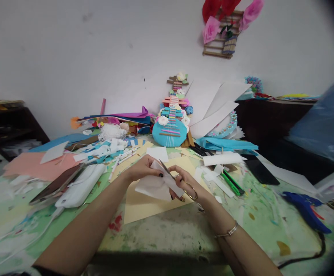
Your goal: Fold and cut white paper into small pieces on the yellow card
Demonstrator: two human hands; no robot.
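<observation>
My left hand (pixel 144 168) pinches a piece of thin white paper (pixel 152 188) by its upper edge, thumb in front. A pair of scissors (pixel 190 191) with gold-coloured handles is in my right hand (pixel 184 180), its fingers closed round the loops. The blades point up and to the left, against the right part of the paper. Part of the blades is hidden by the paper. Both hands are above a pale yellow sheet (pixel 138 209) on the table. Behind them lies a small white paper square (pixel 157 153).
A blue paper-decorated guitar (pixel 169 134) leans on the wall. Left lie a white power bank (pixel 81 186), a phone (pixel 53 184) and paper scraps. On the right are green pens (pixel 231 182), a black phone (pixel 261 170) and a blue glue gun (pixel 307 209) with its cord.
</observation>
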